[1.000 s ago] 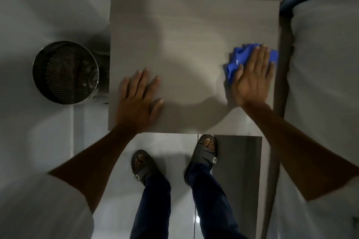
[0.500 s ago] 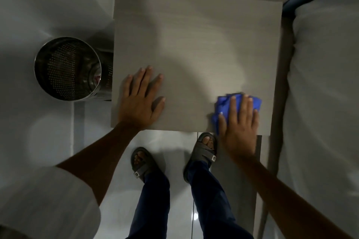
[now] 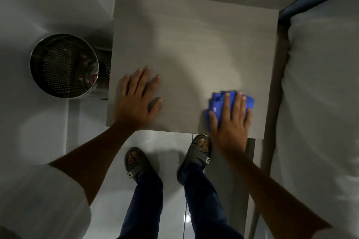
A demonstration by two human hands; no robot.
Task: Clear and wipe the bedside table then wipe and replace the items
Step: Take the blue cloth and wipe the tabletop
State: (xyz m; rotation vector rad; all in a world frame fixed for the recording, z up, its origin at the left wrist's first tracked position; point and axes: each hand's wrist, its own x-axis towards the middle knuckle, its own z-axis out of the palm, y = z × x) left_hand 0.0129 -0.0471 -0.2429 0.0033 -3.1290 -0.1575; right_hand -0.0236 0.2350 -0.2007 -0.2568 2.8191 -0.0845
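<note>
The grey bedside table (image 3: 194, 44) fills the middle of the view, with nothing on its top but my hands and a cloth. My right hand (image 3: 230, 122) lies flat on a crumpled blue cloth (image 3: 216, 101) at the table's near right corner, pressing it onto the surface. Blue folds stick out past my fingertips and thumb. Resting palm down near the front left edge, my left hand (image 3: 136, 99) has its fingers spread and holds nothing.
A perforated steel bin (image 3: 64, 66) stands on the floor just left of the table. A bed with white bedding (image 3: 320, 93) runs along the right side. My sandalled feet (image 3: 136, 163) stand on the glossy tiled floor in front of the table.
My right hand has dragged the blue cloth from the table's far right side down to the near right corner, then slightly back in from the edge. My left hand has stayed in place.
</note>
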